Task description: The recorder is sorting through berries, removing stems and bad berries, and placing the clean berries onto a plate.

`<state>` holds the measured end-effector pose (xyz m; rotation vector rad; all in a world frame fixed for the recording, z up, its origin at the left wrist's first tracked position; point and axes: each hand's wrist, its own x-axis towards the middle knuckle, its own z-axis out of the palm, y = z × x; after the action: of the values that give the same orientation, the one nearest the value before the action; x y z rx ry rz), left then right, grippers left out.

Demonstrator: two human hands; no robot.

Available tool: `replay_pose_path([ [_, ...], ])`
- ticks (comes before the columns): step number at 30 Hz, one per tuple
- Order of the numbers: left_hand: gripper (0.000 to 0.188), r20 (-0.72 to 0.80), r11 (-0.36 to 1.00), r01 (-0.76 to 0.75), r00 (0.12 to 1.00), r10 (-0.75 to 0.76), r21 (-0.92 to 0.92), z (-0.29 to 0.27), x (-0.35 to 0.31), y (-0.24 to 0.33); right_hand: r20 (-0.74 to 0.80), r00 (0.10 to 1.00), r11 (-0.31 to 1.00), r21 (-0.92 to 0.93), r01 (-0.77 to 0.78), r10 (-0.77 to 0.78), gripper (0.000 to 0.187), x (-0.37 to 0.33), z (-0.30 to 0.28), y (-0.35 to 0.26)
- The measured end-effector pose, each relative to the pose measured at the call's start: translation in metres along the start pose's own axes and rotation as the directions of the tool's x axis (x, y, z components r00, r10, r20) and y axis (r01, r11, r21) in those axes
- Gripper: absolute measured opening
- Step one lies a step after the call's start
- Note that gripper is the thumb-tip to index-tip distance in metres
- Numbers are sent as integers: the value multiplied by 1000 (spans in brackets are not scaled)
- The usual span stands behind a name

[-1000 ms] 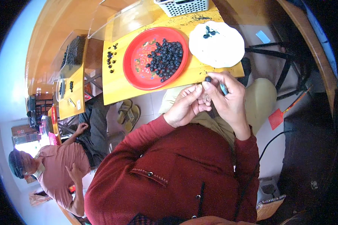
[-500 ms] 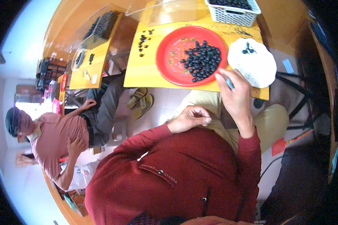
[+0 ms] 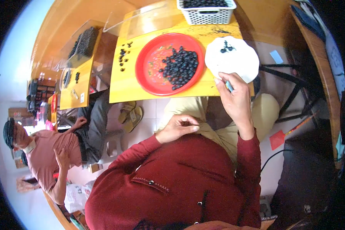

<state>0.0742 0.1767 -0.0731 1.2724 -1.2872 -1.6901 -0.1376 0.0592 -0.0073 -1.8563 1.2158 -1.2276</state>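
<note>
My right hand (image 3: 235, 96) is closed around a small tool with a blue handle (image 3: 229, 86); its working end is too small to make out. The hand is at the table's near edge, over the lower rim of a white scalloped plate (image 3: 234, 63). A few dark bits (image 3: 227, 47) lie on that plate. Left of it, a red round tray (image 3: 145, 76) holds a heap of small, shiny black round pieces (image 3: 182, 67). My left hand (image 3: 178, 128) rests above my lap with curled fingers, thumb near the forefinger; whatever it may hold is hidden.
Loose dark pieces (image 3: 122, 59) sit on the yellow table (image 3: 122, 86) left of the tray. Behind are a white perforated basket (image 3: 207, 18) of black pieces and a clear bin (image 3: 149, 19). A seated person (image 3: 53, 153) is at left, beside another table (image 3: 74, 90).
The view has shifted, so the table and its things appear further left. My right hand has moved from the red tray's edge to the white plate's near rim. My left hand stays above my lap.
</note>
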Motion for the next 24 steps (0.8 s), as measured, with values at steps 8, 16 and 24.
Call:
replay_pose_path([
  [8, 11, 55, 1000, 17, 998, -16, -21, 5, 12, -6, -28, 1000, 943, -332, -18, 10, 25, 54, -34, 53],
  [16, 9, 84, 999, -42, 996, 42, -5, 4, 18, -10, 134, 977, 784, -619, -50, 169, 35, 94, -13, 72],
  [24, 8, 88, 998, -64, 994, 63, 17, -1, 19, -9, 155, 972, 723, -691, -21, 177, 19, 97, -6, 69],
])
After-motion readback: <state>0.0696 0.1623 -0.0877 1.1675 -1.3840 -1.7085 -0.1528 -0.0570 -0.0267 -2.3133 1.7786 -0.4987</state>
